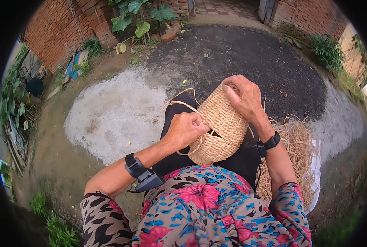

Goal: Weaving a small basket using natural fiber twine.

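Observation:
A woven straw basket point(219, 108) lies tilted across my lap, its tan cords braided in tight rows. One slit-like gap shows dark in its side. At the left edge of that gap, my left hand point(188, 128) is closed, the fingertips pinching the straw cord there. A loose straw cord point(178, 102) loops out beyond this hand. My right hand point(246, 97) grips the far rim of the basket, thumb on one side and fingers curled over the edge. Part of the basket's underside is hidden against my dark trousers.
To my right, a heap of loose straw strands point(292, 154) lies on a white sheet point(316, 173). Pale concrete point(113, 111) and dark gritty ground point(233, 53) spread ahead. Brick walls point(60, 37) and leafy plants point(130, 18) stand at the far side.

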Available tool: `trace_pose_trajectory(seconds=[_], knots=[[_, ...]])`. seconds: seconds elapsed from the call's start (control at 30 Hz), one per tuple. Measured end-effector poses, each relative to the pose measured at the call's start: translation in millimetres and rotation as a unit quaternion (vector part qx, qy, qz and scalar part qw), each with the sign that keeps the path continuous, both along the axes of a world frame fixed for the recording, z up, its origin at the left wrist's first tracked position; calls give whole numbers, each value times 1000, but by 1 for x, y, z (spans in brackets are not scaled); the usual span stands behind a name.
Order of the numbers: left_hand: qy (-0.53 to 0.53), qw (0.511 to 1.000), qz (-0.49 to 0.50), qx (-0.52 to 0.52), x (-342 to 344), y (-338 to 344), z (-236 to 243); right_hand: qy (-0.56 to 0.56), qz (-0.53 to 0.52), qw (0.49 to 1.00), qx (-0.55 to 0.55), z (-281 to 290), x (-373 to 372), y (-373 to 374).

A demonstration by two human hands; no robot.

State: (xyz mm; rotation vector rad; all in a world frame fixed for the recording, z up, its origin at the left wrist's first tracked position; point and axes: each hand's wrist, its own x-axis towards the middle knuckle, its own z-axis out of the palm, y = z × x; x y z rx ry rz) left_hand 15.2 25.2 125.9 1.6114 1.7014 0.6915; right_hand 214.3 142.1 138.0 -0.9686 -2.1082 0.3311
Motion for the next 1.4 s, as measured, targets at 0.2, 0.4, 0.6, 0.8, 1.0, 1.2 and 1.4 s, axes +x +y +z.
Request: trace_pose_trajectory(seconds=[0.2,0.4,0.6,0.8,1.0,1.2,1.4], knots=[[-233,966,-14,-113,-12,-8,-5,-93,-48,995,-8,2,-15,-1],[-302,951,69,20,-48,-33,-27,-49,-40,997,33,4,-9,-12],[-462,885,52,32,-54,-53,-37,-27,-36,997,67,12,-8,-25],[-457,888,41,-15,-38,-30,-29,-29,-31,996,76,11,-10,-29],[-415,909,37,-20,-28,-20,-35,-27,-33,996,77,11,-7,-35],[-400,916,34,28,-22,-24,-39,-21,-37,994,97,8,-4,-34],[-358,929,59,68,-16,-34,-54,-23,-36,992,118,6,-5,-35]])
